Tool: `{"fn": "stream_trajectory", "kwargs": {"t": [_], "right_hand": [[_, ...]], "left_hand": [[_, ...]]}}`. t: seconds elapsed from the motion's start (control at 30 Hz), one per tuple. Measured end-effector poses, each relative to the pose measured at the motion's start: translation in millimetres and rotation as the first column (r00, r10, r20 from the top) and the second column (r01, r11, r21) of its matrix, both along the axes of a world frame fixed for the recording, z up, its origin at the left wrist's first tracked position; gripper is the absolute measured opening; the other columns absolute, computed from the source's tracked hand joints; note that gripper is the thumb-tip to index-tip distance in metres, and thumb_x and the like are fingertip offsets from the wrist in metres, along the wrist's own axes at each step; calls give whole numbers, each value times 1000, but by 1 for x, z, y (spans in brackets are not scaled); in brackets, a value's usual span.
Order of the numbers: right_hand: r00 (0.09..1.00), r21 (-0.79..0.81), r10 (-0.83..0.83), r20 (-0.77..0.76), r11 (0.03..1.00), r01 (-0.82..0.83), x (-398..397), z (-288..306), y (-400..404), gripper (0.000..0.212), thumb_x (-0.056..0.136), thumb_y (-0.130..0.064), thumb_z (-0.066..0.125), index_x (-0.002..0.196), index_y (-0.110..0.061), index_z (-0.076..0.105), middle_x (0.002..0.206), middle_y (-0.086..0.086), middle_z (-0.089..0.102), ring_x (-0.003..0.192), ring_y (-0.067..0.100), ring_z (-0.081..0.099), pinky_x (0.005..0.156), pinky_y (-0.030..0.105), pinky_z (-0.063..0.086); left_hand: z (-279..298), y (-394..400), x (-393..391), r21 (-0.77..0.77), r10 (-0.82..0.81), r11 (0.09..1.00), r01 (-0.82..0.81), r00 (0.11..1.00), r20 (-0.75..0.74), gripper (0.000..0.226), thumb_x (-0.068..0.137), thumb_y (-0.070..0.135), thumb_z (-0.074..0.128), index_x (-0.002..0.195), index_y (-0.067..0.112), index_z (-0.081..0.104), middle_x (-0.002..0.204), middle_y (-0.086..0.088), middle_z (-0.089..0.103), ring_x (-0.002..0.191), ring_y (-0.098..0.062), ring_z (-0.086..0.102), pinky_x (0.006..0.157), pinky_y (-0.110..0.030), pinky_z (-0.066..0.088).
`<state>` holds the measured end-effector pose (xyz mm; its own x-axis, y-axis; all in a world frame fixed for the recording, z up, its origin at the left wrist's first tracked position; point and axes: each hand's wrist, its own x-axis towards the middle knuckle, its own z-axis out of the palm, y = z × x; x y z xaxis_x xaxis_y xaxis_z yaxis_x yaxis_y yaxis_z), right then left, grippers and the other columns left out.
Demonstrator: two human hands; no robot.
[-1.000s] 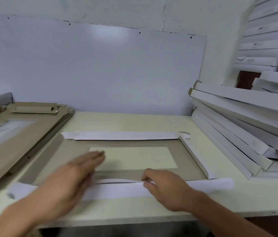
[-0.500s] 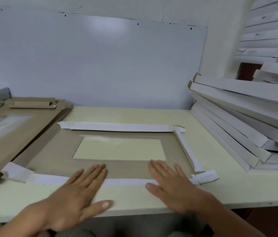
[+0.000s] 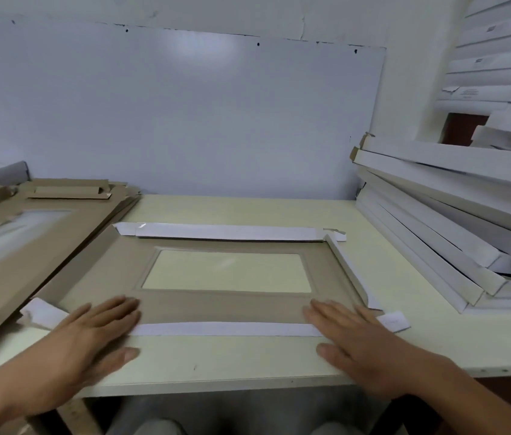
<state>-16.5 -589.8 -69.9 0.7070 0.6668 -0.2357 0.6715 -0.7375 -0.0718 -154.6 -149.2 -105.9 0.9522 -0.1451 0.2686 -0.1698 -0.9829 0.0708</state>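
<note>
On my feed the brown cardboard frame (image 3: 216,304) lies flat on the counter (image 3: 247,356), close to the near edge, and the counter shows through its window. My left hand (image 3: 90,337) presses on the near-left corner, fingers straight, together and holding nothing. My right hand (image 3: 360,343) lies the same way on the near-right corner. Both cover the ends of the white near flap (image 3: 225,328). White boxes (image 3: 436,215) lean at the right, brown blanks (image 3: 28,246) at the left
</note>
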Motion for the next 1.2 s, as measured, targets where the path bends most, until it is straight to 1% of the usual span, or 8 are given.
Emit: {"fn": "stream_trajectory", "kwargs": {"t": [0.17,0.3,0.6,0.73,0.83,0.93,1.03,1.2], "right_hand": [[984,171,130,121,974,-150,-17,-4,57,49,107,-43,26,156,-43,18,166,-10,12,149,11,9,122,37,9],[958,274,142,249,939,-210,-19,-6,91,41,103,-41,39,142,-32,48,130,-4,47,120,17,38,105,36,33],[997,369,7,83,929,-37,14,6,110,32,106,-31,32,120,-26,60,109,-4,65,98,21,57,87,38,47],[985,297,49,167,950,-98,18,-3,125,39,105,-22,33,137,-30,54,115,2,51,104,24,48,87,37,40],[980,259,67,186,959,-114,16,-15,137,40,106,-29,30,142,-21,43,141,2,39,128,25,34,109,44,28],[997,153,55,57,986,-63,24,-21,132,58,106,-48,14,159,-26,5,167,-7,0,153,17,-4,122,53,-2],[1000,96,8,2,995,-8,35,-23,112,70,97,-67,2,157,-34,-12,165,-14,-19,151,11,-21,120,52,-15],[995,73,-98,11,993,97,51,-26,59,78,91,-74,-2,155,-34,-18,162,-18,-24,148,5,-25,120,49,-17]], "left_hand": [[23,-49,21,40,-213,977,210,973,84,39,101,45,35,118,28,66,124,12,60,109,-9,57,87,-23,47],[30,-70,28,148,-235,963,224,970,61,33,95,29,41,103,21,71,105,6,67,85,-16,63,68,-25,54],[33,-86,60,-27,36,999,-35,999,40,26,86,23,33,105,27,50,95,9,62,83,-18,57,71,-33,44],[19,-116,84,44,55,997,-56,998,36,29,91,24,29,111,26,50,102,7,50,92,-18,50,77,-31,37],[9,-132,92,22,14,1000,-13,999,-39,45,98,37,17,129,24,47,117,7,40,106,-15,38,94,-31,34],[6,-126,92,41,38,999,-29,971,-237,65,99,57,3,157,26,8,161,17,4,149,-9,2,121,-32,1],[8,-105,84,74,70,996,-47,934,-350,78,86,72,-8,152,32,-18,155,20,-26,143,0,-26,118,-33,-15],[17,-45,60,112,259,966,-233,878,-403,93,73,80,-13,151,32,-21,154,20,-27,141,2,-26,121,-36,-7]]}}
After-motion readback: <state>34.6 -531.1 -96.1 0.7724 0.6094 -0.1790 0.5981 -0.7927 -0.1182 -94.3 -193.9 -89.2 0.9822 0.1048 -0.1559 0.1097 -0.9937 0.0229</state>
